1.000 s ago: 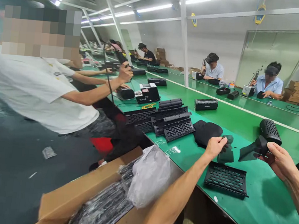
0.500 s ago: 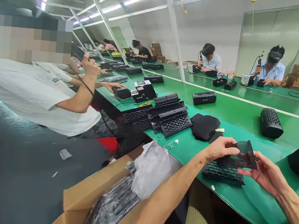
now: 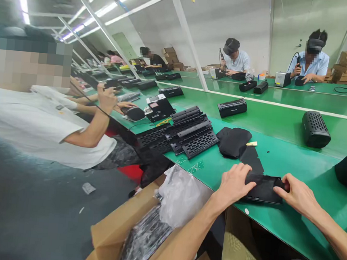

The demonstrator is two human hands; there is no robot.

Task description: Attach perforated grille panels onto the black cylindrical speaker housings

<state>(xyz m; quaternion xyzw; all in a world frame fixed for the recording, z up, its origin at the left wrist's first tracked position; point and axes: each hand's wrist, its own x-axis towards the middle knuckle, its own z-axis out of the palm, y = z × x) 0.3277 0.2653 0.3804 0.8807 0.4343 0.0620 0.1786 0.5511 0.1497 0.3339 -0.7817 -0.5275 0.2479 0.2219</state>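
A black mesh sheet [image 3: 266,190] lies over a black speaker panel at the near edge of the green bench, hiding most of the panel's holes. My left hand [image 3: 237,183] is closed on the left end of the sheet and panel, thumb on top. On the opposite end, my right hand [image 3: 298,193] pinches the right edge with thumb and fingers. Just behind them lies a flat black sheet [image 3: 252,159], beside a pile of black mesh pieces [image 3: 234,142]. Stacked perforated panels [image 3: 201,142] sit farther left.
Below the bench edge stands an open cardboard box [image 3: 122,226] with plastic-wrapped items and a white plastic bag [image 3: 179,197]. A co-worker in a white shirt [image 3: 43,122] is at my left. Cylindrical black speakers [image 3: 315,129] stand along the bench; two people work across it.
The mesh sheet, held raised above the panel before, has come down flat onto it. Both hands have lowered to its two ends. The camera view has shifted slightly.
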